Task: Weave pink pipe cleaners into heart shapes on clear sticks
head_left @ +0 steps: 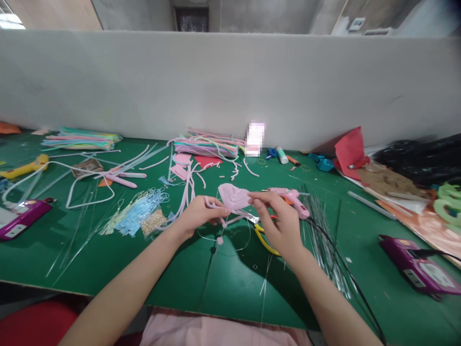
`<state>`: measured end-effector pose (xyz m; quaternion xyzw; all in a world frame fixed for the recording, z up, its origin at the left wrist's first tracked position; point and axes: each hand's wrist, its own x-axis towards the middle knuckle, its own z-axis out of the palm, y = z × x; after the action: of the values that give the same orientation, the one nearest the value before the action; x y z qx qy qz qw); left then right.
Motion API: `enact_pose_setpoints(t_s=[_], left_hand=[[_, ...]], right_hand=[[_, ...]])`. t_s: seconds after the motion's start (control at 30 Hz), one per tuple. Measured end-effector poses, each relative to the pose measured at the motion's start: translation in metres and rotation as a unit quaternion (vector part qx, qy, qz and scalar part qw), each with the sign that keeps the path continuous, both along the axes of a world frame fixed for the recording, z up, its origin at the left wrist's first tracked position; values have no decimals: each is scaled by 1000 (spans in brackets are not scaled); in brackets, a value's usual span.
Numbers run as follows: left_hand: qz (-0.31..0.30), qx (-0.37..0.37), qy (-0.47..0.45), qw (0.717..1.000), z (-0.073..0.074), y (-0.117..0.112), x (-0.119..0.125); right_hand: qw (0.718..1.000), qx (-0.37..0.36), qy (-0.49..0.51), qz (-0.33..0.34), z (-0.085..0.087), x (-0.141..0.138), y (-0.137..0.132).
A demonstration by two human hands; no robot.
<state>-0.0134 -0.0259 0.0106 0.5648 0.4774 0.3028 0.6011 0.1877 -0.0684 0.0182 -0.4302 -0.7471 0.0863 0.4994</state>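
Note:
A pale pink piece built up from rows of pipe cleaner [233, 196] is held up over the table between both hands. My left hand [203, 211] is closed on its lower left side, with loose pipe cleaner ends poking out by the fingers. At its right corner, my right hand [279, 218] pinches the edge between thumb and fingers. Below hang a thin wire and a small pink bead-like piece [220, 240]. Beneath my right hand lie yellow-handled pliers or scissors [265, 240], partly covered. A pink glue gun [293, 201] rests just behind that hand.
Bundles of coloured pipe cleaners [207, 146] lie along the grey partition [230, 81]. Blue tassels [140, 211] and a bag of gold beads [154, 222] are at left. Thin wires [327, 240], a black cord and a purple device [419, 264] are at right.

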Motion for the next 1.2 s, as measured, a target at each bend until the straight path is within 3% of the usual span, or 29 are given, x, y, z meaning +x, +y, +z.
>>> enact_pose_setpoints(t_s=[0.1,0.3,0.63,0.8,1.2], left_hand=[[-5,2,-7,1000,1,0,-1],[-21,2,-6,1000,0,0,0],[-67,-8,-7,998,0,-7,3],[-39,15,19,999,-1,-6,4],[-43,14,25,999,-2,-4,1]], right_hand=[[999,-4,-33,-21,-3,12,7],[991,-32,-122,42,-10,15,10],[995,-8,-78,67,-10,3,6],[993,-6,-79,87,-12,3,6],[990,-39,-74,114,-15,6,6]])
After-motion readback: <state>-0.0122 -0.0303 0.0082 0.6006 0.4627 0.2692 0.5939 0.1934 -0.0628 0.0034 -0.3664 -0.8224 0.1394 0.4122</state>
